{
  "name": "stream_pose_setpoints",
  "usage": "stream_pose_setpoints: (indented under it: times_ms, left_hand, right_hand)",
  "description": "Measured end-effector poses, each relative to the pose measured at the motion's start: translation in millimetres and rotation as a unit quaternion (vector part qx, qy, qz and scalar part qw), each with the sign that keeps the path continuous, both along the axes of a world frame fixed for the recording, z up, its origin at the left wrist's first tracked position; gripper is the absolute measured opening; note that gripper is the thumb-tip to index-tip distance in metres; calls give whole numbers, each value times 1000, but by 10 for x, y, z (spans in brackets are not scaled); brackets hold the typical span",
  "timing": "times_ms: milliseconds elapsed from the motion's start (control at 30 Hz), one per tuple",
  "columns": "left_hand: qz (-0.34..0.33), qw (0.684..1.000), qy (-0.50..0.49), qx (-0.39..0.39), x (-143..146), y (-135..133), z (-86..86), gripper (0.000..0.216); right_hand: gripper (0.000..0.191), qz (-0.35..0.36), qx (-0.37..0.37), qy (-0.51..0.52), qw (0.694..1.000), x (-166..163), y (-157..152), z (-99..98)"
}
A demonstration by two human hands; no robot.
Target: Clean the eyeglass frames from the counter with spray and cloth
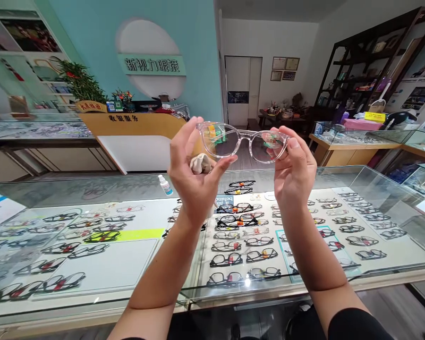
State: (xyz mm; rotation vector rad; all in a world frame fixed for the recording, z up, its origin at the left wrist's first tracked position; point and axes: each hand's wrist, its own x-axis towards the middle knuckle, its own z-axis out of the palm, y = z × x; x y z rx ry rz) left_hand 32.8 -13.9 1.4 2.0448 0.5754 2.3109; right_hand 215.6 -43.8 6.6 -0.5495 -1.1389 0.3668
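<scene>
A pair of clear-framed eyeglasses [247, 138] is held up level above the glass counter, between both hands. My left hand [194, 165] grips the left end of the frame at the hinge with its fingers, the thumb reaching below the left lens. A crumpled pale cloth [201, 163] is tucked in that same palm. On the other side, my right hand [294, 163] pinches the right end of the frame between thumb and fingers. Fingertips show through the right lens. A small white spray bottle [165, 185] with a blue label stands on the counter, left of my left forearm.
Below my arms runs a glass display case [194, 295] with several rows of eyeglasses inside. Farther back are a wood-and-white cashier desk [138, 151], a second glass case [354, 137] at right, and a dark shelf [371, 52] by the wall.
</scene>
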Motion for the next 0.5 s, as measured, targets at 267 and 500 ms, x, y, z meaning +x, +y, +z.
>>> stream_pose_setpoints:
  times_ms: [267, 500]
  left_hand:
    - [-4, 1000, -6, -17, 212, 7, 36, 86]
    - [-3, 1000, -13, 1, 196, 48, -25, 85]
  right_hand:
    - [49, 16, -14, 37, 999, 135, 1, 76]
    - [46, 12, -1, -9, 1000, 213, 42, 78]
